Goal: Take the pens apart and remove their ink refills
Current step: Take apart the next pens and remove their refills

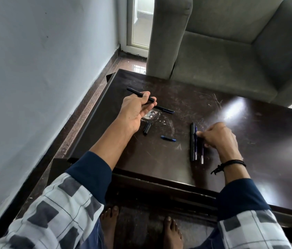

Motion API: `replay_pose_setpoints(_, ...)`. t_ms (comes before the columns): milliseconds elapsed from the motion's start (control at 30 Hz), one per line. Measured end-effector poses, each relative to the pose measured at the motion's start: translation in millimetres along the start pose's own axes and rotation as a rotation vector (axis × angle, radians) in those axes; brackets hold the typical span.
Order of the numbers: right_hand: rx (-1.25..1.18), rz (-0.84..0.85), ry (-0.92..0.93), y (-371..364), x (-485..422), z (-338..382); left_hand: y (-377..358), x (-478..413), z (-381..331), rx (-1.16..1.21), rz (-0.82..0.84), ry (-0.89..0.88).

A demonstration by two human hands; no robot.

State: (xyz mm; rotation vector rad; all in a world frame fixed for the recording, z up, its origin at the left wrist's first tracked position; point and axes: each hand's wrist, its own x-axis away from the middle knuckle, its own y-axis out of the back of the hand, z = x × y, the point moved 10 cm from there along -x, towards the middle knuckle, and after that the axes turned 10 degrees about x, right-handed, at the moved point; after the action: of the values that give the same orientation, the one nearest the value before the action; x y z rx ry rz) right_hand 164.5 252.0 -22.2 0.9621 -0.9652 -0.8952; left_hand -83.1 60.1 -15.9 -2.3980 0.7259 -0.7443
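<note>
My left hand (134, 110) grips a black pen (134, 92) above the dark wooden table (231, 159), palm turned up. Just past its fingers another black pen with a blue tip (166, 109) lies on the table. A black pen cap (147, 128) and a short blue pen piece (168, 138) lie between my hands. My right hand (217, 136) rests on the table with its fingertips on an ink refill (202, 153). Beside it lie a black pen barrel (192, 141) and a second refill (195, 142), side by side.
A grey armchair (231, 51) stands right behind the table's far edge. A pale wall (43, 69) runs along the left, with a strip of brown floor (80, 108) between it and the table. My bare feet (109, 223) are under the table's near edge.
</note>
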Motion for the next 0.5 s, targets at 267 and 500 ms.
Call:
replay_pose_setpoints(267, -0.001, -0.004, 0.022, 1.9, -0.5, 0.6, 0.7, -0.3, 0.0, 0.000, -0.005, -0.001)
replay_pose_setpoints(500, 0.050, -0.128, 0.055, 15.1, 6.9, 7.7, 7.5, -3.1, -15.8, 0.034, -0.031, -0.027)
